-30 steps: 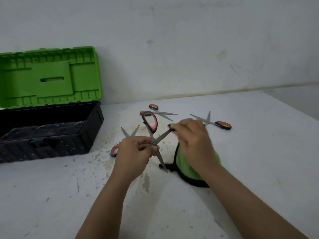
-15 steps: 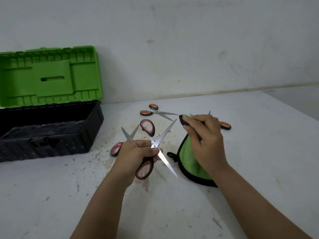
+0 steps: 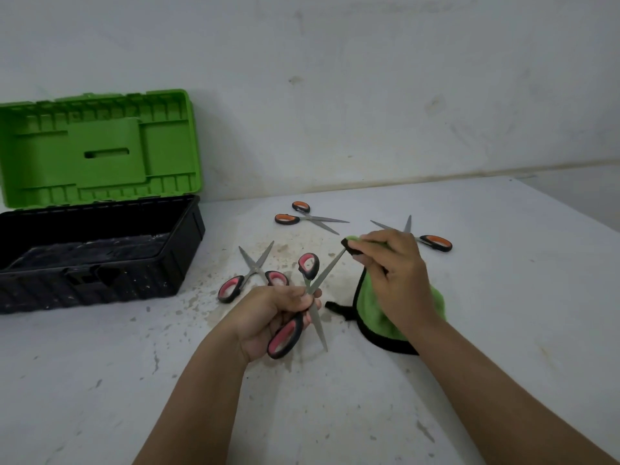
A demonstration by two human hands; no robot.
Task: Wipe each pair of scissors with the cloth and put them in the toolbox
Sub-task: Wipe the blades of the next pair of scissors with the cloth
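My left hand (image 3: pixel 268 313) grips a pink-handled pair of scissors (image 3: pixel 285 337) near its pivot, blades spread wide. My right hand (image 3: pixel 396 273) pinches a fold of the green cloth with black trim (image 3: pixel 372 317) at the tip of the upper blade; the rest of the cloth hangs down to the table. A second pink-handled pair (image 3: pixel 250 273) lies open on the table behind my left hand. Two orange-handled pairs lie farther back, one in the middle (image 3: pixel 308 218) and one on the right (image 3: pixel 432 241). The black toolbox (image 3: pixel 100 253) stands open at left.
The toolbox's green lid (image 3: pixel 97 149) leans up against the grey wall. The white table (image 3: pixel 503 313) is stained and speckled around the scissors. Its right edge runs diagonally at the far right.
My left hand turned the held scissors so one handle now points down toward me. My right hand lifted the cloth corner from beside the pivot out to the upper blade's tip.
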